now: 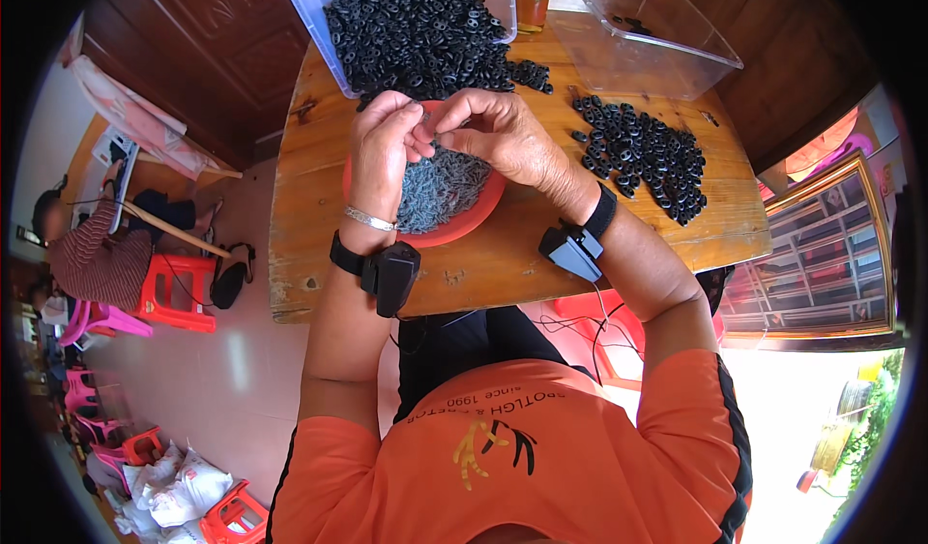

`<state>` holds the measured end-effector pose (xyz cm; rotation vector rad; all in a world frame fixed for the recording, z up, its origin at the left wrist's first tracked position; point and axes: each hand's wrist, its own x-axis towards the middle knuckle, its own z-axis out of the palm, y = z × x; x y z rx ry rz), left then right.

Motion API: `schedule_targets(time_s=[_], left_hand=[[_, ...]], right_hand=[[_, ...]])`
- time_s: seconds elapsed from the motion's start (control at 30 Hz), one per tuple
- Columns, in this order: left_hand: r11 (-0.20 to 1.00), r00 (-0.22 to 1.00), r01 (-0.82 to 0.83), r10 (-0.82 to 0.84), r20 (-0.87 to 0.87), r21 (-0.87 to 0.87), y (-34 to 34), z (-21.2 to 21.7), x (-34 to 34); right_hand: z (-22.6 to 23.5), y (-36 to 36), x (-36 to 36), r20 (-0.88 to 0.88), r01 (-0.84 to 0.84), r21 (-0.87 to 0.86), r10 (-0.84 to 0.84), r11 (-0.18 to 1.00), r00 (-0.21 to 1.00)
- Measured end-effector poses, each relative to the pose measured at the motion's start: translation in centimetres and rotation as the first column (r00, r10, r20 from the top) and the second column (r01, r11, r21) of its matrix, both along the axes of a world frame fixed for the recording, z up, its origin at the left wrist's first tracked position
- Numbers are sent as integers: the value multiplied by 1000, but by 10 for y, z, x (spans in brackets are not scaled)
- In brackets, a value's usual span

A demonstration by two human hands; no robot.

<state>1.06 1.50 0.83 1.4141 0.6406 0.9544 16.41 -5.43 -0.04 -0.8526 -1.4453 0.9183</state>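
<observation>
While small gray pieces (440, 194) lie heaped in a red bowl (481, 218), the left hand (385, 136) and right hand (503, 138) meet above it, thumbs and fingers bent as if pinching; I cannot tell what, if anything, they grasp. Beyond, a tub (317, 24) holds masses of black pieces (416, 36), so much seems left; 1 loose black pile (648, 157) on the table (311, 205) may be done work, though that is unclear.

Left hand (385, 143) and right hand (503, 138): fingertips close together above a red bowl (478, 223) containing small grey pieces (430, 196). Black parts (657, 157) piled rightward on wooden surface (493, 278). Grip contents indistinct.
</observation>
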Motion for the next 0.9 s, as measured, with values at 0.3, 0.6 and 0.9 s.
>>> schedule_targets(time_s=[0.3, 0.6, 0.9], left_hand=[[1000, 1000, -2, 2, 6, 6, -1, 2, 0], [992, 992, 124, -124, -7, -27, -6, -1, 3], [992, 994, 93, -88, -61, 82, -11, 0, 5]], right_hand=[[-7, 5, 5, -19, 45, -112, -48, 993, 999], [1, 4, 16, -22, 90, -181, -95, 979, 995], [6, 0, 13, 156, 242, -58, -231, 968, 960]])
